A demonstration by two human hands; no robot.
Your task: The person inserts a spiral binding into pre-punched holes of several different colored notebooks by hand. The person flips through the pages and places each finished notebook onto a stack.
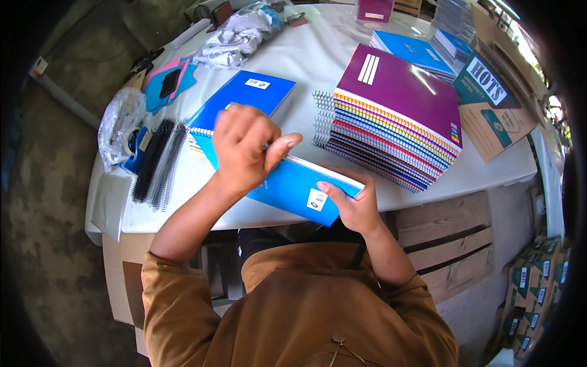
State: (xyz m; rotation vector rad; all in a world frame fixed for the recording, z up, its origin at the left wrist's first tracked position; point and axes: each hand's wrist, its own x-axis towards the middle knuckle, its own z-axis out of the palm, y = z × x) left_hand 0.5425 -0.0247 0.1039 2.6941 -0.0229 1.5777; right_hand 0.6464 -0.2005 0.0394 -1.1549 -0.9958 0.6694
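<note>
A light blue notebook (293, 192) is tilted in front of me at the table's near edge, its bound edge facing up and away. My right hand (354, 205) grips its right end, thumb on the cover beside a white label. Over the left end of the bound edge is my left hand (244, 144), fingers curled and thumb stretched out, slightly blurred. What its fingers hold, if anything, is hidden. Just behind it lies a dark blue notebook (251, 95) on other spiral notebooks. To the right rises a tall stack of spiral notebooks with a purple cover (400, 85) on top.
Black and clear spiral coils (160, 165) lie left on the white table (312, 52), near a tape roll (134, 150) and plastic wrap (120, 125). A phone (170, 83) rests on coloured sheets. More blue notebooks (416, 52) and a carton (495, 116) stand at the right.
</note>
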